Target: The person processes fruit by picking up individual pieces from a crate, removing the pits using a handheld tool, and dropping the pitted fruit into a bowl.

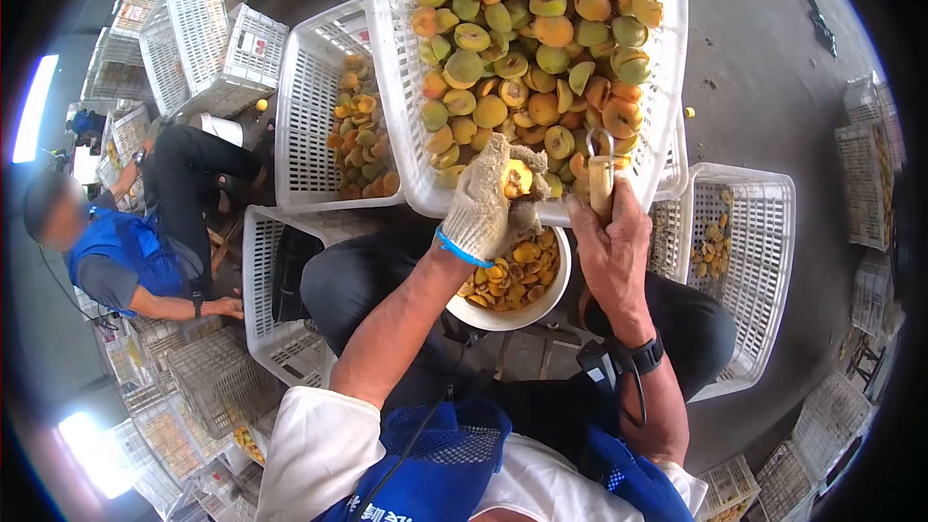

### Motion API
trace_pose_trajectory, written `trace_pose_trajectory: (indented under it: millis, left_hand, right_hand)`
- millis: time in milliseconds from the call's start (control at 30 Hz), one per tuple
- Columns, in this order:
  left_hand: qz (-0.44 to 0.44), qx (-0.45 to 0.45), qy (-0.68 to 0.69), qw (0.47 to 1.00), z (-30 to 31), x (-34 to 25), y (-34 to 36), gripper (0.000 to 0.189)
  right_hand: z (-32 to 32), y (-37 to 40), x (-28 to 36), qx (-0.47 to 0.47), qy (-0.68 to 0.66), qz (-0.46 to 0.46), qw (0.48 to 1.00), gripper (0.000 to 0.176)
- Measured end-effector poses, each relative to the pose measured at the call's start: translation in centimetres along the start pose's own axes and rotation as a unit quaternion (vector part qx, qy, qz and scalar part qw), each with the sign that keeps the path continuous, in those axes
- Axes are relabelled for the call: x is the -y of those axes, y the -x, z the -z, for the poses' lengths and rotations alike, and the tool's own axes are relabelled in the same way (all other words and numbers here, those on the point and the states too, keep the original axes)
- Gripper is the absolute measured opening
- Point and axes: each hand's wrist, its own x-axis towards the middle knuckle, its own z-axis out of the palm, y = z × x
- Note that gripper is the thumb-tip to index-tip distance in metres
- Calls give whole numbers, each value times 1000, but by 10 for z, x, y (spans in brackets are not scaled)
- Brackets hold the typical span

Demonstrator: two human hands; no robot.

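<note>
My left hand (476, 201), in a knitted glove with a blue cuff, is closed around an apricot half (517, 177) with its cut face showing. In my right hand (617, 246), which is bare, is a loop-ended tool (600, 186) with a pale handle, its metal loop pointing away from me. Both hands are over the near edge of a white plastic crate (385, 68) filled with green and orange apricot halves (551, 60). Below them, between my knees, stands a round white bucket (512, 323) holding orange-brown fruit pieces (512, 280).
Another white crate (295, 106) with apricots stands on the left. At right, a crate (768, 271) holds some fruit pieces. A co-worker in a blue vest (145, 251) sits at left, one hand by a white crate (253, 300). Stacked crates (208, 48) line the surroundings.
</note>
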Motion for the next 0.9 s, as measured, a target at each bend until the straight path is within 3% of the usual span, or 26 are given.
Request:
trace_pose_trajectory:
  millis: [67, 100, 300, 367, 467, 567, 767, 900]
  left_hand:
    - [-3, -11, -4, 1000, 0, 3, -5, 53]
    - [-1, -10, -5, 1000, 0, 4, -5, 53]
    - [-52, 22, -116, 992, 6, 6, -1, 42]
    - [-171, -17, -252, 952, 3, 13, -2, 45]
    - [-166, -25, -205, 964, -4, 12, -2, 57]
    - [-90, -39, -240, 966, -6, -4, 3, 50]
    - [-81, -5, -322, 943, -6, -13, 5, 56]
    - [-65, 52, -383, 920, 2, -13, 0, 58]
  right_hand:
    - [-4, 2, -11, -7, 110, 117, 987, 23]
    - [-6, 7, -5, 23, 103, 62, 992, 22]
    - [-11, 14, 3, 88, 248, 82, 961, 27]
    - [-14, 15, 1, 99, 265, 86, 955, 27]
    - [-16, 17, -2, 95, 265, 82, 956, 27]
    - [-16, 17, -5, 102, 273, 101, 951, 28]
    - [-2, 19, 2, 171, 299, 116, 932, 30]
    - [1, 24, -3, 217, 191, 83, 954, 23]
